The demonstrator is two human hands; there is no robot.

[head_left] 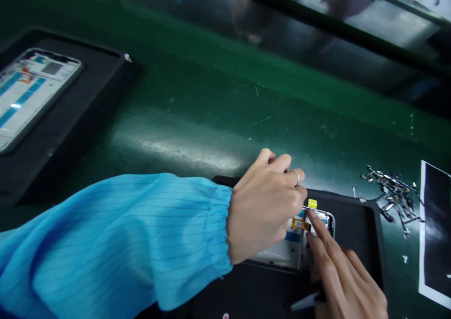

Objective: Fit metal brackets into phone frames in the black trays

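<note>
pressing down that little orange flex, notes from my bench

my left hand came across from the side, blue sleeve and all. its fingers were curled shut, with the tips at the top edge of the phone frame. couldn't tell if it was pinching anything or just bracing. the frame lay in a black tray right in front of me, mostly hidden under that hand.

my right hand was open, forefinger stretched out with its tip just beside the orange flex, near the yellow tab. a pale tool poked out from under that hand. no idea if the palm was pinning it.

what i reckon matters here: keep the frame pinned flat with the left hand so it can't skate in the tray. press straight down with the pad of the finger, not the nail, and don't drag sideways or the flex will probably crease. keeping clear of the yellow tab seems smart too.

the surface was glossy green, a bit scuffed. a heap of small metal parts sat off to the right, well clear of the tray, next to a black sheet with a white border. far left, a second phone frame rested in its own dark tray. a dark rail ran along the back, and everything past it was blurry.
</note>
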